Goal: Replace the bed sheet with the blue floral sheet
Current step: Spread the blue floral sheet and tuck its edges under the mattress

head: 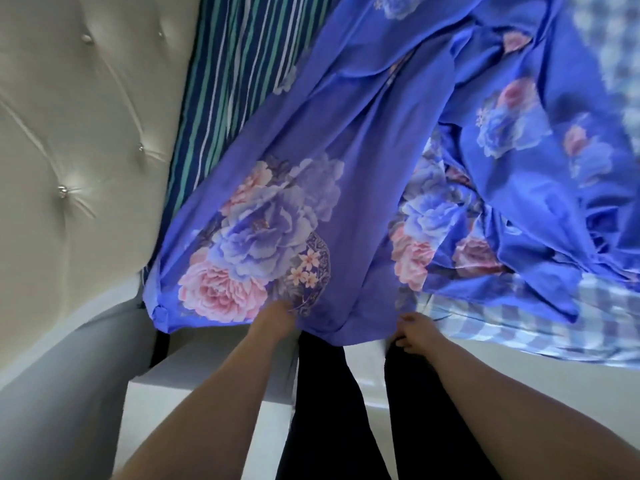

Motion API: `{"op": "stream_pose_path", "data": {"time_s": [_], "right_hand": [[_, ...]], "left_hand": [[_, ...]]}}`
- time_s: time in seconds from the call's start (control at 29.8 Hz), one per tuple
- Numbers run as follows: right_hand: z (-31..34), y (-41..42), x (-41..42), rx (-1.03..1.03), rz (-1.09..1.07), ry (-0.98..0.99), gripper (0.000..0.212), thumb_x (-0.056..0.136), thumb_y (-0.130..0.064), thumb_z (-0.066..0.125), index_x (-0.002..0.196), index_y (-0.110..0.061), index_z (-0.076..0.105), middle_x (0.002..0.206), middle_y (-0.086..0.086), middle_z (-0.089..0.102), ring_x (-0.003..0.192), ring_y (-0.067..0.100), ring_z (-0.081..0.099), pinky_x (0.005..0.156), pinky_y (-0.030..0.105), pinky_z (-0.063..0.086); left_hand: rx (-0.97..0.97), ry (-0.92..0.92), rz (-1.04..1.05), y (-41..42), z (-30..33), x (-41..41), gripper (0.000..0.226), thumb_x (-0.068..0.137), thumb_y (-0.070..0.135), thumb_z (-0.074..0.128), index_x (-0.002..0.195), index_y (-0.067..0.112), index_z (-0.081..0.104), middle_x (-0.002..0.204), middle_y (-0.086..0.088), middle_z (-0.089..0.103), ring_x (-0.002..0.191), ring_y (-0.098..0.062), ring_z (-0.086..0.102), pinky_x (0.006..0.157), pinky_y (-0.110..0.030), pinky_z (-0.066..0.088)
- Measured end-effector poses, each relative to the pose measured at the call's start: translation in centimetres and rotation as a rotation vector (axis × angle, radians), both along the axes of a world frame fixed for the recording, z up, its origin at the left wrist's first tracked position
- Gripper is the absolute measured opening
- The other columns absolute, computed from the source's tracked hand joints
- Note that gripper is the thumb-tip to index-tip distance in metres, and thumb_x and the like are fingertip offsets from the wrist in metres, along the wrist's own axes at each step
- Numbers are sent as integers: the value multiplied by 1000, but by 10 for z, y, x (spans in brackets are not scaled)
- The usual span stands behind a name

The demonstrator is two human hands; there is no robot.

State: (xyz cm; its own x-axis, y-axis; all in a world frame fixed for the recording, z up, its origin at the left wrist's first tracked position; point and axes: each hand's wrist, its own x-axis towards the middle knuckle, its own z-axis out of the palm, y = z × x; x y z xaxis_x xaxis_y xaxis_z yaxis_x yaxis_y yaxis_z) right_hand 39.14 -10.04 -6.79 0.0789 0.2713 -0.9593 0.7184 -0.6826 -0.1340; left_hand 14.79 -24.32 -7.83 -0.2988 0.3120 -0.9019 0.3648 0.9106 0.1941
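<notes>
Blue floral sheet hangs loose and rumpled over the bed, spreading from its near edge up toward the top of the view, with big pink and lilac blooms printed on it. Its near hem sits right at both hands. The left hand meets the hem just below the large pink flower; its fingers are tucked into or under the cloth and hidden, so whether they are curled round the fabric cannot be told, though the hand is plainly touching the sheet. The right hand is at the hem further right, its fingers curled and pinching the edge of the cloth, thumb side up. Between the two hands the hem sags in a shallow fold in front of the person's dark trousers.

Under the floral sheet, on the right, a blue and white checked sheet shows on the mattress, reaching to the bed's near edge. To the left, a striped cloth in dark blue, green and white lies between the floral sheet and the cream tufted headboard, which carries shiny buttons. A grey padded bed frame curves below the headboard at the lower left. The picture is somewhat blurred on the right side
</notes>
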Motion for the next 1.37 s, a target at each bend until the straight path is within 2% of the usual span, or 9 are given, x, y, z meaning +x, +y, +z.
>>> {"op": "stream_pose_path", "data": {"time_s": [0.2, 0.34, 0.47, 0.64, 0.84, 0.97, 1.07, 1.21, 1.37], "right_hand": [[-27, 66, 109, 75, -729, -8, 13, 94, -18, 55, 83, -13, 51, 73, 6, 50, 51, 15, 48, 46, 25, 43], [-43, 124, 172, 50, -1009, 123, 11, 93, -24, 56, 86, -20, 49, 70, 5, 40, 56, 16, 35, 37, 14, 36], [-71, 183, 218, 31, -1129, 205, 14, 91, -31, 59, 85, -18, 58, 56, 0, 63, 48, 11, 56, 42, 16, 49], [-68, 238, 236, 59, -969, 314, 21, 89, 0, 38, 76, -12, 50, 47, 0, 55, 49, 12, 58, 46, 19, 46], [19, 246, 248, 33, -1126, 614, 20, 62, -10, 47, 80, -14, 56, 73, 6, 64, 60, 21, 61, 54, 22, 49], [61, 232, 303, -86, -984, 764, 50, 80, -51, 59, 120, -21, 62, 113, 13, 65, 110, 22, 63, 83, 33, 56], [72, 224, 345, -20, -976, 642, 56, 72, -28, 70, 126, -16, 61, 116, 15, 66, 110, 20, 63, 78, 33, 58], [80, 218, 390, 108, -1182, 638, 30, 74, -22, 64, 102, -19, 74, 85, 3, 73, 67, 12, 69, 54, 21, 56], [95, 223, 400, 147, -1154, 766, 49, 91, -19, 47, 139, -12, 46, 137, 10, 53, 128, 27, 50, 103, 40, 42]], "left_hand": [[67, -62, 272, 85, -9, 130, 30, 97, 20, 47, 119, 5, 61, 129, -14, 58, 119, -28, 53, 96, -29, 35], [25, -185, 719, 130, -15, 218, 11, 96, 16, 51, 98, 13, 62, 100, -10, 61, 90, -22, 58, 72, -29, 44], [-91, -371, 1165, 156, -19, 294, 12, 96, 30, 54, 87, 23, 54, 87, 2, 57, 81, -16, 53, 67, -30, 42], [4, -56, 651, 172, -24, 331, 38, 90, 32, 63, 121, 14, 52, 127, -11, 55, 114, -26, 53, 93, -34, 43], [259, 474, -132, 220, 0, 353, 114, 69, 51, 74, 150, 37, -5, 160, -3, 4, 144, -29, 13, 115, -45, 16], [273, 488, -160, 241, -9, 355, 73, 77, 46, 66, 143, 37, 37, 159, -3, 13, 143, -31, 19, 113, -52, 17], [362, 593, -237, 229, -15, 357, 36, 75, 32, 62, 109, 24, 65, 153, -9, 30, 136, -37, 33, 107, -57, 29], [446, 602, -474, 219, -18, 376, 106, 48, 41, 85, 141, 20, 39, 148, -13, 39, 129, -39, 45, 105, -57, 35], [415, 439, -563, 261, -10, 417, 109, 70, 61, 68, 151, 36, 0, 160, -4, -1, 147, -31, 5, 116, -50, 5]]}}
